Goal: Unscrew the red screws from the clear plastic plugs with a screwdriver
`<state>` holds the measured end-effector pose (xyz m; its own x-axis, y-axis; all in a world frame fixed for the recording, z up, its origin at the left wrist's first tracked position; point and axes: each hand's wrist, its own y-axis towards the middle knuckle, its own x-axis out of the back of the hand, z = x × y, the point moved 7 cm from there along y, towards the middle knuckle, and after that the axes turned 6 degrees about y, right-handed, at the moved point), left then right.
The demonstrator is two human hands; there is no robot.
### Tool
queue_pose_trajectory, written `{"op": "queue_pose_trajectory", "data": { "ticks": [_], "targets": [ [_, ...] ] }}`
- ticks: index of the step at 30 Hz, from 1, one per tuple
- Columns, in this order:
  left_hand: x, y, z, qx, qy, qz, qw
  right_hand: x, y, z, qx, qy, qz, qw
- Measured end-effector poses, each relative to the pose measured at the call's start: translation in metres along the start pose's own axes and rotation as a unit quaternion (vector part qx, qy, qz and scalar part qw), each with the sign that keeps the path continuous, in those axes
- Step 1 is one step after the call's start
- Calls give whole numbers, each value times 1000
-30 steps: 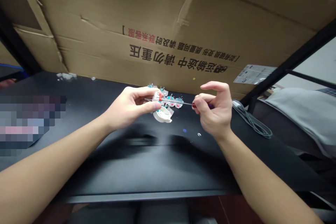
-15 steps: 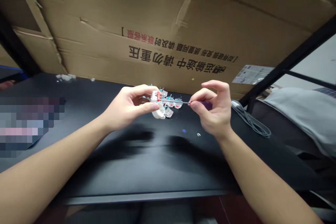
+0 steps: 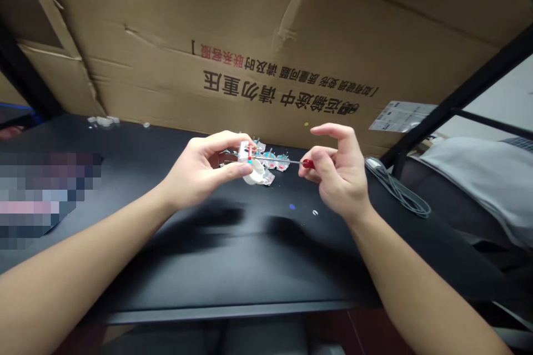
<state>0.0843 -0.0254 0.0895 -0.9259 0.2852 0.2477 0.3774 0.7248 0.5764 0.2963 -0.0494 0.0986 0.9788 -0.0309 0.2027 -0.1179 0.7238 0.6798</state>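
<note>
Right hand (image 3: 339, 175) has shifted along a slim screwdriver (image 3: 308, 163), leaving its red handle more exposed. At the far left of the black counter (image 3: 250, 266), small white scraps (image 3: 102, 120) lie near the back edge. Further right, near that same edge, the left hand (image 3: 202, 169) curls its fingers (image 3: 222, 141) and presses its thumb against a small clear plastic fitting (image 3: 246, 151), apparently keeping it steady and turned toward the tool. Just behind it sits a cluster of clear parts with teal and red marks (image 3: 271, 161), with a white curved piece (image 3: 255, 177) touching the cluster. The screwdriver's shaft points across them, though exactly where its tip ends is hard to tell. The right thumb and bent fingers pinch the handle, while the index finger (image 3: 331, 130) lifts clear, apparently leaving the grip free to steer.
</note>
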Motion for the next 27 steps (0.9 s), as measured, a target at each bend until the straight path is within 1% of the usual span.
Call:
{"op": "queue_pose_trajectory", "data": {
  "ticks": [2,5,8,10,14,18,20,21,23,25,27],
  "targets": [
    [1,0,2,1,5,-2,1000,1,0,3,12,-12,-6,1000],
    [2,-1,3,2,16,-7,1000,2,-1,12,62,-16,-12,998],
    [3,0,2,-2,25,-12,1000,1,-1,7,37,-12,7,999],
    [3,0,1,-6,33,-15,999,1,-2,4,27,-19,6,999],
    [4,0,1,-4,36,-25,999,1,-2,11,74,-47,0,996],
    [2,0,1,-2,19,-16,1000,-3,-2,11,65,-93,37,993],
    [2,-1,0,-11,15,-16,1000,-5,-3,12,82,-132,47,987],
    [1,-1,-1,-15,13,-17,1000,-5,-4,14,99,-145,40,984],
    [1,-1,-2,-21,11,-19,1000,-1,-4,18,129,-154,4,980],
    [-1,-2,-3,-27,5,-17,999,2,-5,19,140,-152,-27,978],
    [-3,-3,-5,-35,-2,-11,999,2,-6,19,139,-158,-34,977]
  ]
}}
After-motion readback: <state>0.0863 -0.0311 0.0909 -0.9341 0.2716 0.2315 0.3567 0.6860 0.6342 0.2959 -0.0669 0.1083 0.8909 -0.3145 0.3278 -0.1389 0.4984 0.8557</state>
